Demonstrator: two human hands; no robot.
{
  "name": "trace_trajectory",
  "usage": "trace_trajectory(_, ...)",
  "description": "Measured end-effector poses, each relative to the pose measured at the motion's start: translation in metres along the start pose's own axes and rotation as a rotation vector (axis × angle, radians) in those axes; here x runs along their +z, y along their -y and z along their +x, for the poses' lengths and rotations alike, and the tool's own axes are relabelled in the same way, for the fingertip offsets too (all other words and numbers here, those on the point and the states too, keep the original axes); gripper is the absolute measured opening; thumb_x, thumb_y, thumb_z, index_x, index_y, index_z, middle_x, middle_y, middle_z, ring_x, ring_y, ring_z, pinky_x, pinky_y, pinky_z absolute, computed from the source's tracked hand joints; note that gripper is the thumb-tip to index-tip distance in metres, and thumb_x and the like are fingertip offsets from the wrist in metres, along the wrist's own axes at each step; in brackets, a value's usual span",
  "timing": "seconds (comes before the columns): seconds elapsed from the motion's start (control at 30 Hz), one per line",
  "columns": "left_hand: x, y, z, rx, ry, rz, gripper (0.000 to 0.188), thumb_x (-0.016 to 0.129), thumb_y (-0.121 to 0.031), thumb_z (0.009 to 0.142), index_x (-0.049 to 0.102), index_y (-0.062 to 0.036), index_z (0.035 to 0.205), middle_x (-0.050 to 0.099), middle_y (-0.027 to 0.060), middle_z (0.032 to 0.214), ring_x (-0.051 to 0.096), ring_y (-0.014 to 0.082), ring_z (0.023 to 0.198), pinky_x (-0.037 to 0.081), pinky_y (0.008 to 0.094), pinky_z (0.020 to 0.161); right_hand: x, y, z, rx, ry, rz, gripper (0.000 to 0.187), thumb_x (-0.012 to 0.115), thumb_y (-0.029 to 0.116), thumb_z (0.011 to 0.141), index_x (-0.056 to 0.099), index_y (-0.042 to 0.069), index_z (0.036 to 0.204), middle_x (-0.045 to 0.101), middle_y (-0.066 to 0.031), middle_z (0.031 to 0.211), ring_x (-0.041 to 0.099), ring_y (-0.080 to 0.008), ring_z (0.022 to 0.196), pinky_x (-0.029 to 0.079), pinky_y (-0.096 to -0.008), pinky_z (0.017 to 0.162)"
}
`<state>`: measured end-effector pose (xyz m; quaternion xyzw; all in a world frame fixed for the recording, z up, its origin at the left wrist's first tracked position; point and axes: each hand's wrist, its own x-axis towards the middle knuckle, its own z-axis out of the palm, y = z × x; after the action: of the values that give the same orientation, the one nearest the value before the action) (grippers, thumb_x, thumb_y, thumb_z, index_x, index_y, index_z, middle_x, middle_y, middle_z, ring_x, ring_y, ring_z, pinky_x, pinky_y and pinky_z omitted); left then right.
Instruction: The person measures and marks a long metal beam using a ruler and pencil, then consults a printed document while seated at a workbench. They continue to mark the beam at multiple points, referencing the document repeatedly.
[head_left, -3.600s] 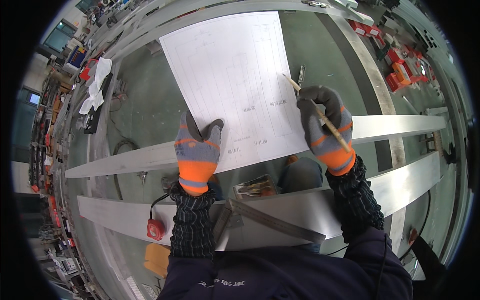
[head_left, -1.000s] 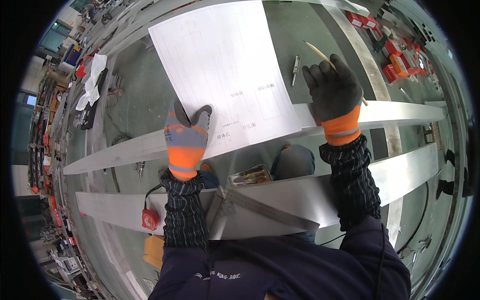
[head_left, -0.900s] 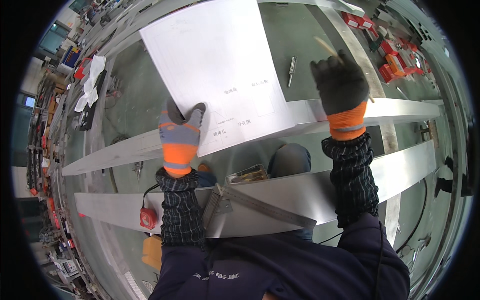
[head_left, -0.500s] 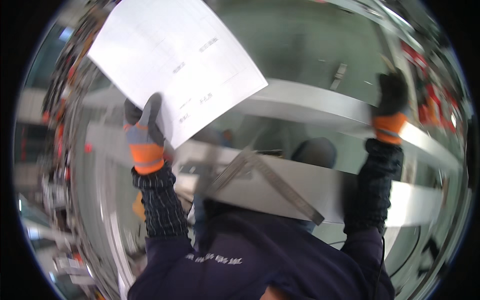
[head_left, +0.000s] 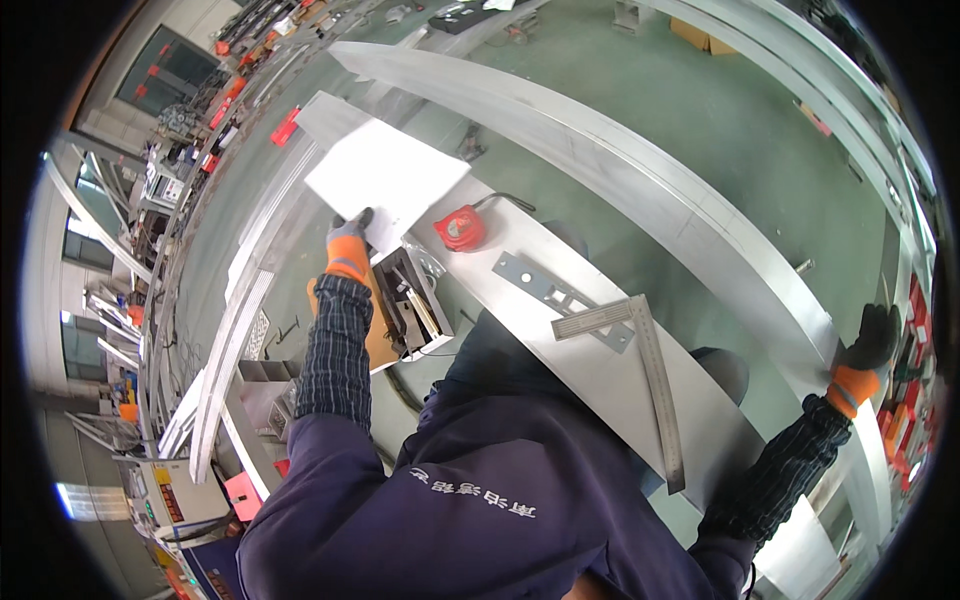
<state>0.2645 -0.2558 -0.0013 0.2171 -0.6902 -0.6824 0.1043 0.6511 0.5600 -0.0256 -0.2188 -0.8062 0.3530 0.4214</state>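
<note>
We hold the white paper sheet [head_left: 385, 180] pinched at its near edge in our left hand [head_left: 349, 245], out over the aluminium profiles [head_left: 620, 190]. Our right hand [head_left: 868, 345] rests closed-looking on a profile's far end; what it grips, we cannot tell. The steel square [head_left: 640, 350] and red tape measure [head_left: 461, 229] lie unused.

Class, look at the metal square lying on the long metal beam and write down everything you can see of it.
The metal square is a grey L-shaped ruler with a short arm and a much longer one, meeting at a right-angled corner. It looks like bare steel, with fine marks along its edges too small to tell. It lies flat on the wide silvery beam, beside a flat slotted plate that its short arm seems to overlap. Neither hand touches it; the right hand rests further along, on the next beam.
</note>
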Motion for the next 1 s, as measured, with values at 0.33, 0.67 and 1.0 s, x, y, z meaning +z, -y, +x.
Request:
trace_trajectory(0.33,-0.048,0.056,0.061,0.001,0.090,-0.052,0.048,0.078,-0.031,0.091,0.062,-0.0018,0.125,0.069,0.0109,0.100,0.065,0.0210,0.075,0.056,0.0387,0.058,0.016,0.046,-0.003,0.148,-0.019,0.111,0.065,0.051,-0.007,0.096,0.036,0.009,0.158,0.047,-0.0166,0.156,0.051,-0.0263,0.140,0.038,-0.0386,0.121)
trace_trajectory(0.67,-0.129,0.279,-0.027,-0.549,0.185,0.277,0.045,0.067,-0.048,0.096,0.067,-0.0059,0.110,0.070,0.0100,0.092,0.067,0.0245,0.064,0.051,0.0392,0.052,0.005,0.071,0.007,0.004,-0.022,-0.169,0.048,0.043,0.021,0.109,0.040,0.008,0.155,0.058,-0.0175,0.145,0.061,-0.0279,0.129,0.046,-0.0401,0.113)
trace_trajectory(1.0,-0.179,0.394,-0.119,-0.809,0.464,0.878,0.050,0.057,-0.045,0.097,0.068,0.0036,0.095,0.073,0.0146,0.081,0.074,0.0275,0.076,0.057,0.0414,0.072,0.096,0.225,-0.052,-0.197,0.036,-0.265,0.054,0.039,0.041,0.110,0.063,-0.007,0.118,0.073,-0.0178,0.100,0.071,-0.0274,0.088,0.058,-0.0402,0.085)
